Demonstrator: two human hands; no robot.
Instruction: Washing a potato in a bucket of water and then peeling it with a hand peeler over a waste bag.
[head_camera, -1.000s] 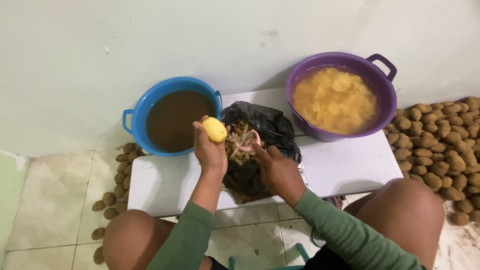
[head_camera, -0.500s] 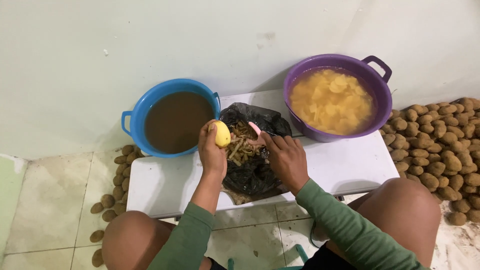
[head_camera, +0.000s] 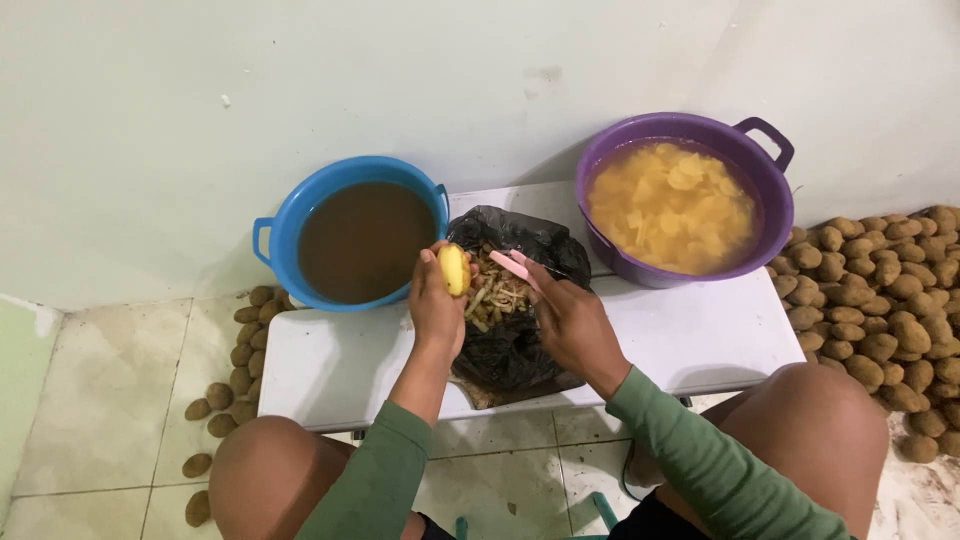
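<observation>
My left hand holds a peeled yellow potato upright over a black plastic bag full of peelings. My right hand grips a pink peeler, its tip close to the potato's right side. Both hands hover above a white low table. Green sleeves cover both forearms.
A blue basin of brown water stands at the table's back left. A purple basin holds peeled pieces in water at the back right. Unpeeled potatoes lie heaped on the floor at right, and a few at left. My knees flank the table.
The potato has stayed above the bag while my right hand with the peeler shifted slightly beside it.
</observation>
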